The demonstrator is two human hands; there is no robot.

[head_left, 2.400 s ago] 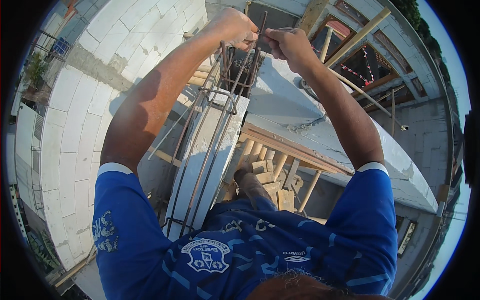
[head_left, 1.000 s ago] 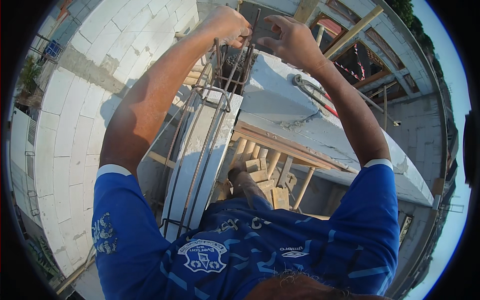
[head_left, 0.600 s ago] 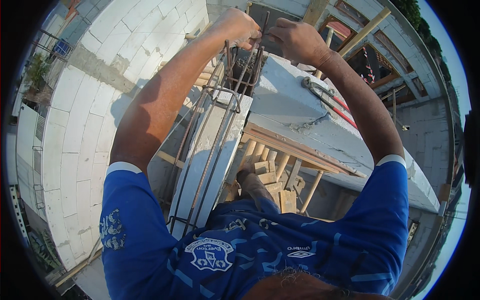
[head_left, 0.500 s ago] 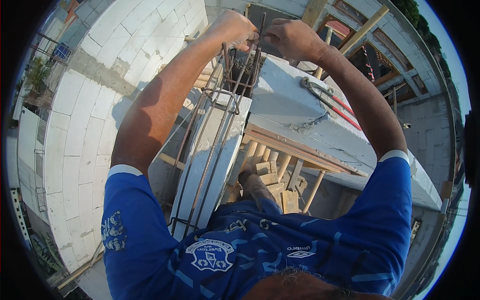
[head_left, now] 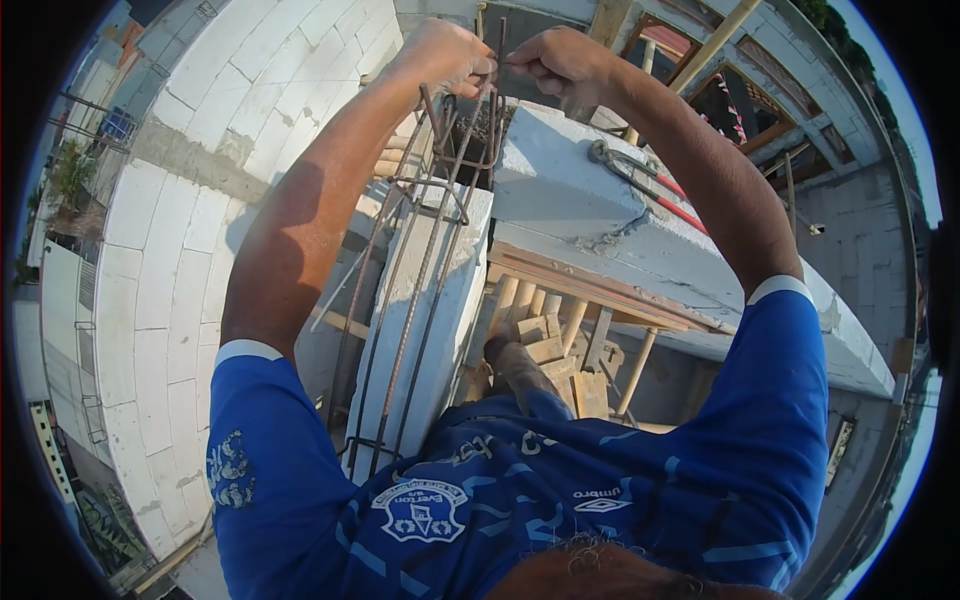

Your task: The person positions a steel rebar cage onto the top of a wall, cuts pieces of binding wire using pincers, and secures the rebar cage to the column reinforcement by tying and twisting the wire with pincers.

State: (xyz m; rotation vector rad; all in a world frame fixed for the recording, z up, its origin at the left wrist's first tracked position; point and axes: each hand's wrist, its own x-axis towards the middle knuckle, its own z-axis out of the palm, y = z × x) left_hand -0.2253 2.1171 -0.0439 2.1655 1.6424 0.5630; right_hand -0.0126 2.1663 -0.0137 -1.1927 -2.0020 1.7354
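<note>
Both arms reach forward to an upright steel rebar (head_left: 502, 38) at the far end of a rebar cage (head_left: 425, 265). My left hand (head_left: 450, 58) is just left of the bar, its fingers curled and pressed together close to it. To the right, my right hand (head_left: 562, 62) is closed in a pinch with its fingertips near the same bar. Whatever is between the fingers of either hand is too small to make out. Square stirrups ring the cage bars, which lie along a white block wall top (head_left: 372, 370). Red-handled pincers (head_left: 655, 190) rest on the white blocks at right.
A tall white block wall (head_left: 170, 280) rises on the left. White blocks (head_left: 560, 190) top the wall at right, above a wooden frame (head_left: 590, 285). Below, between the walls, are wooden poles and planks (head_left: 560, 370) and my foot (head_left: 505, 355). Window frames (head_left: 745, 110) stand farther off.
My hands stay close together at the upright rebar, with only slight finger movement. The whole view has shifted a little, so the hands and bar appear farther left. The pincers have not moved on the blocks.
</note>
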